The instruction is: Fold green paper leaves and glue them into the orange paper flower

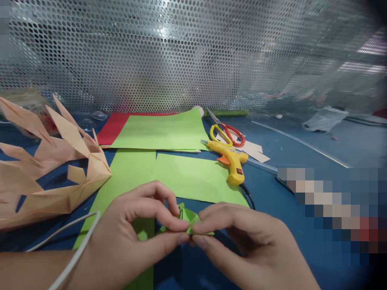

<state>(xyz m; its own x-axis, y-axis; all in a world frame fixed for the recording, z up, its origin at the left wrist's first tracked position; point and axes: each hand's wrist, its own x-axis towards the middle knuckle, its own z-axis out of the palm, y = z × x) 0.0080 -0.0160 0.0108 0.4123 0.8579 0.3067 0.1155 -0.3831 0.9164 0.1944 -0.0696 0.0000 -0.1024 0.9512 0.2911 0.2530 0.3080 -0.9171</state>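
Note:
A small folded green paper piece (188, 219) is held low over the blue table, near its front edge. My left hand (133, 233) pinches its left side between thumb and fingers. My right hand (242, 241) pinches its right side in the same way, fingertips almost touching those of the left. Most of the folded piece is hidden by my fingers. Flat green paper sheets (193, 177) lie just behind and under the hands.
A large peach folded paper shape (51, 161) fills the left. A red sheet (113, 127) lies further back. A yellow glue gun (229, 157) and red-and-yellow scissors (228, 133) lie right of the sheets. A white cable (75, 253) crosses my left forearm. A perforated metal screen (193, 52) closes the back.

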